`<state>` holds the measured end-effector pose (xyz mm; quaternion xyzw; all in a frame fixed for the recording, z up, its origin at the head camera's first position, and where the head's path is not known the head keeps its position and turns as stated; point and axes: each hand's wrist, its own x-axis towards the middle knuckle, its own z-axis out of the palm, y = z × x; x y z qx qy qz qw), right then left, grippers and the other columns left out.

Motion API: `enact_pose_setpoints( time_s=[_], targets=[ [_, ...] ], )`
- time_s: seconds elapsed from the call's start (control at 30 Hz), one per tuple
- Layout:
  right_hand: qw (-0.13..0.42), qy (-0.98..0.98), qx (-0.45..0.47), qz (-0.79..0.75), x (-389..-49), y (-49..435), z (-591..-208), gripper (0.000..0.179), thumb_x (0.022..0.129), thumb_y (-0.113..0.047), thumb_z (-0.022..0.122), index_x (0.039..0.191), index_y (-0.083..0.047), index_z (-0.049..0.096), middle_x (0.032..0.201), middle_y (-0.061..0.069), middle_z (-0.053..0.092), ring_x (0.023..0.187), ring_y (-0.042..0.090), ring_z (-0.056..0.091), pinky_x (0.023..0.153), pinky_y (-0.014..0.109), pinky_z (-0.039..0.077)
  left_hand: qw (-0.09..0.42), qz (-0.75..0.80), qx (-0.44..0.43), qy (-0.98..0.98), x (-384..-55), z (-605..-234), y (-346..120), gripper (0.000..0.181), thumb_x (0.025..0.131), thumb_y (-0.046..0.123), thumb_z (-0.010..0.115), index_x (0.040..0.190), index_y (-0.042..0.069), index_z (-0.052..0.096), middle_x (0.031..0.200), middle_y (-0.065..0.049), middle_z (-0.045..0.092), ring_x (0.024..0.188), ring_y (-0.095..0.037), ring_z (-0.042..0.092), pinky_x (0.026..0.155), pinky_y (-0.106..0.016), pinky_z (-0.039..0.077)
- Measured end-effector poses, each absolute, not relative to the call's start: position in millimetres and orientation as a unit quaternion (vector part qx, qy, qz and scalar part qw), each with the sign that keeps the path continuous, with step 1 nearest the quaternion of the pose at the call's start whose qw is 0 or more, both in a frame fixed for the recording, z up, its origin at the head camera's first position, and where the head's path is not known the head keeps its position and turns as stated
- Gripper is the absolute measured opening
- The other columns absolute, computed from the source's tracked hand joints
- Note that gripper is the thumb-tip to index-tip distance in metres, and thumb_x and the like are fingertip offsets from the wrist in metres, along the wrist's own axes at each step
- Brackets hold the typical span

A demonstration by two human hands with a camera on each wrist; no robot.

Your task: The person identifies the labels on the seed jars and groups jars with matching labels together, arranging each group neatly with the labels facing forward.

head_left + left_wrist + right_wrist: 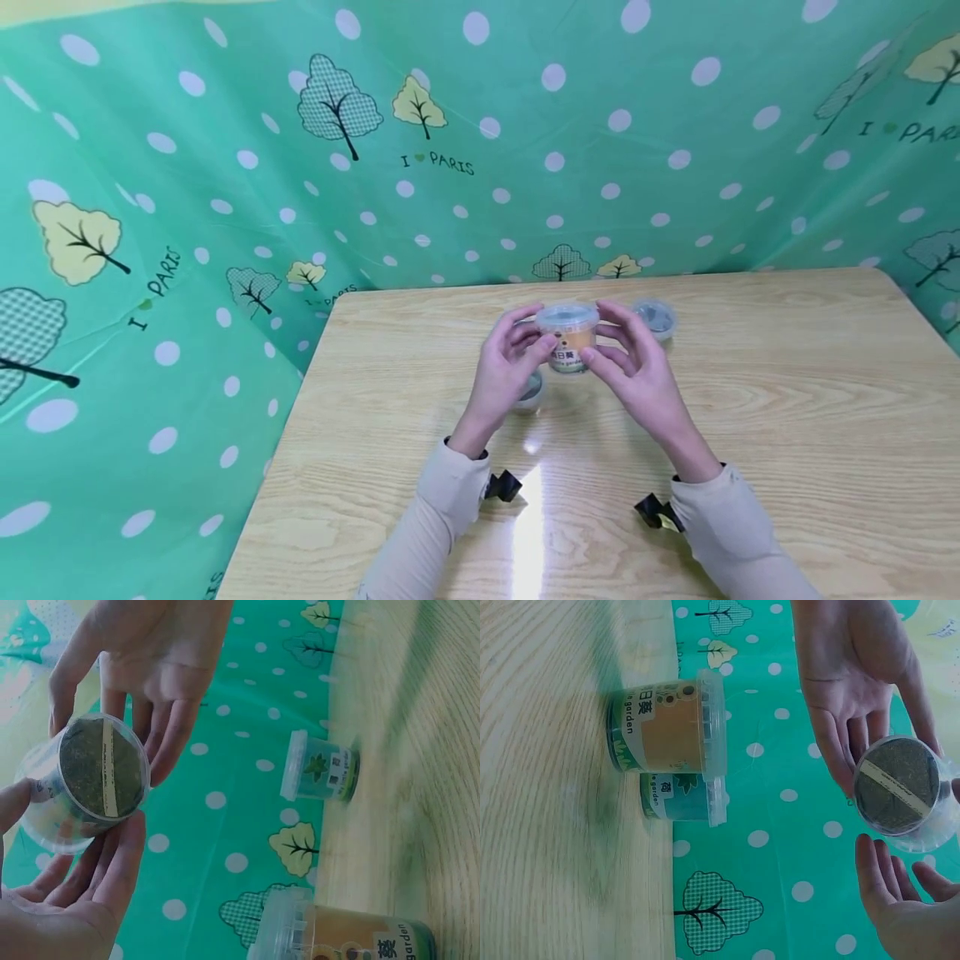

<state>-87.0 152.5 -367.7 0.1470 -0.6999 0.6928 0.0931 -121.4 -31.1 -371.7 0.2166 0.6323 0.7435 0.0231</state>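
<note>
Both hands hold up a small clear plastic planting cup (567,337) with a clear lid and an orange label. From below, its bottom (94,769) shows dark material and a pale printed strip. My left hand (504,371) grips the left side, thumb on the front and fingers toward the back. On the right side my right hand (637,379) does likewise, its thumb on the label's lower edge. A second orange-labelled cup (671,727) stands upright on the table, partly hidden behind my left hand in the head view. Farther back stands a green-labelled cup (319,766).
The wooden table (787,400) ends at a green polka-dot cloth (555,158) hung at the back and left. Black pieces (504,485) sit at both sleeve cuffs. Light reflects off the tabletop between the forearms.
</note>
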Motion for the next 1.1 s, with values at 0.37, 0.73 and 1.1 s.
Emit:
enact_pose_setpoints(
  time_s=[0.37,0.73,1.1],
  targets=[
    [0.098,-0.707,0.140,0.686,-89,153,-362,0.051,0.090,-0.010,0.059,0.137,-0.005,0.038,0.134,0.013,0.040,0.118,0.022,0.044,0.096,0.023,0.044,0.020,0.722,0.180,0.668,-111,-352,-30,0.052,0.084,0.007,0.066,0.129,-0.001,0.042,0.119,-0.014,0.056,0.109,-0.030,0.053,0.089,-0.035,0.049],
    [0.096,-0.719,0.147,0.673,-90,153,-361,0.044,0.093,-0.012,0.054,0.135,-0.006,0.041,0.132,0.010,0.042,0.117,0.023,0.044,0.094,0.021,0.044,0.026,0.715,0.187,0.673,-106,-347,-30,0.053,0.084,0.007,0.066,0.130,-0.002,0.041,0.122,-0.014,0.055,0.111,-0.030,0.051,0.093,-0.043,0.046],
    [0.092,-0.725,0.157,0.664,-88,158,-363,0.044,0.094,-0.012,0.052,0.136,-0.006,0.040,0.133,0.010,0.042,0.119,0.024,0.043,0.095,0.021,0.044,0.035,0.729,0.203,0.653,-107,-349,-28,0.044,0.092,0.007,0.055,0.130,-0.007,0.039,0.124,-0.020,0.049,0.112,-0.033,0.049,0.092,-0.035,0.048]
  ],
)
